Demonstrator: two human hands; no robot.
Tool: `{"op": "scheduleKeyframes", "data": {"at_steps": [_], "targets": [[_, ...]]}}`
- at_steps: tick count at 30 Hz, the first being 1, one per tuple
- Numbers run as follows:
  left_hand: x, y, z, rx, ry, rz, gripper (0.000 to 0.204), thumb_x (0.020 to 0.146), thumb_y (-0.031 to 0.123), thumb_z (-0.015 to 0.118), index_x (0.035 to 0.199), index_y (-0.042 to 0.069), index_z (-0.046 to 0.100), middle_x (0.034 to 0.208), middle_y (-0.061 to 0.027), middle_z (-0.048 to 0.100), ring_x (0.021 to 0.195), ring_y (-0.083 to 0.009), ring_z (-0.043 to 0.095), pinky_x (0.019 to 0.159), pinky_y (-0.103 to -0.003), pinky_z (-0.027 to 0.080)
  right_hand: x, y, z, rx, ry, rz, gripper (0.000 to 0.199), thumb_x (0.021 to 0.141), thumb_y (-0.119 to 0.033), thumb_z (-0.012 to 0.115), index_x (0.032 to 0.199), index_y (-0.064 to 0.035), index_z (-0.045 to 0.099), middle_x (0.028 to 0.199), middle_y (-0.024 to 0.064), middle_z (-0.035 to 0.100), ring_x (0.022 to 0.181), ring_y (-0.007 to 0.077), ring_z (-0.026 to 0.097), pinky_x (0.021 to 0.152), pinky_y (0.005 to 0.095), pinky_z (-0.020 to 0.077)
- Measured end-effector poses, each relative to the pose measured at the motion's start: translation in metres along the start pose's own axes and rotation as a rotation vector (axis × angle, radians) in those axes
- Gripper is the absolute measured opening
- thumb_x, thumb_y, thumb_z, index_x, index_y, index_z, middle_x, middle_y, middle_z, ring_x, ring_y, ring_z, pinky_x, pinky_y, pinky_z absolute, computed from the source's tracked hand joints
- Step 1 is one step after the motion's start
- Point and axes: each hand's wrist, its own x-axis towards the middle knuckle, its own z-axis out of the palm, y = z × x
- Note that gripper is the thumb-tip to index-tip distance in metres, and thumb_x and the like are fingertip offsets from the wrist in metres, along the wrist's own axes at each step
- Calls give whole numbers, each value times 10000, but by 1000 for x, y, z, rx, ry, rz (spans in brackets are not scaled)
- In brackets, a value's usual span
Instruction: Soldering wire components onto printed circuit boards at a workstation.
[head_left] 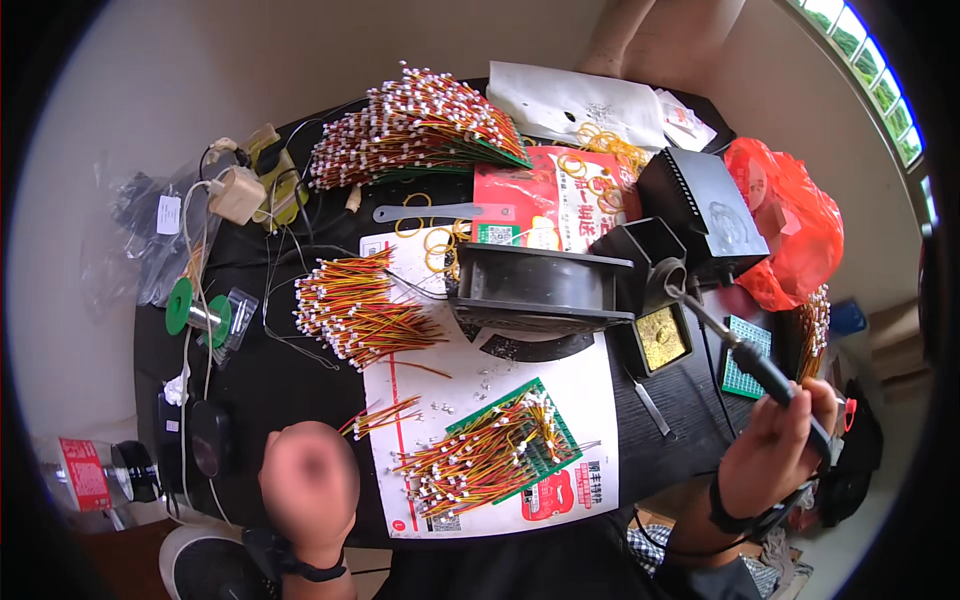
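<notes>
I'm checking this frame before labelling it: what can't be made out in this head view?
- Left hand: blurred; its fingers and whether it holds anything cannot be told.
- Soldering iron in the right hand: its tip is hidden in the stand.
- Green board: mostly covered by wire leads.
- Person at the top edge: cut off by the frame.

A green solder spool (193, 312), a red plastic bag (790, 225) and yellow rubber bands (437, 242) lie on the black table (270, 390).
</notes>
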Motion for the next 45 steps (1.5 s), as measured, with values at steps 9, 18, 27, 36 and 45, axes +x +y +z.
{"op": "scheduleKeyframes", "data": {"at_steps": [9,18,27,36,45], "targets": [[-8,34,-2,64,-105,197,270,772,-153,551,918,-21,736,851,-116,630,634,-148,546,544,-239,392,4,34,8,-459,-265,-651,389,984,-245,719,1251,21,623,924,158,699,778,252,670,683,360,543],[-18,51,17,-46,-149,180,249,778,-166,561,904,-35,731,855,-129,646,698,-168,621,580,-256,460,41,12,12,401,48,-18,310,1082,-323,554,1026,-23,607,729,1,492,606,70,408,523,216,303],[-12,92,36,-170,-433,223,75,862,-25,716,929,-37,747,883,-166,722,735,-254,700,699,-317,557,48,-23,48,732,-126,403,328,1075,-172,545,1307,60,555,872,112,679,722,162,643,603,247,499],[-7,149,98,-1099,-810,-63,216,998,25,643,1187,-2,743,1474,-239,553,1289,-251,574,1090,-375,418,-37,-34,19,654,-439,118,456,1086,-315,524,1330,70,516,974,154,660,845,172,651,822,308,527],[-18,159,126,-1309,-473,-329,215,1005,17,641,1198,-38,718,1351,-215,655,1171,-237,652,873,-318,572,-90,-20,33,776,-309,378,732,965,-148,668,1565,50,299,1246,156,560,1063,213,571,938,364,481]]}}
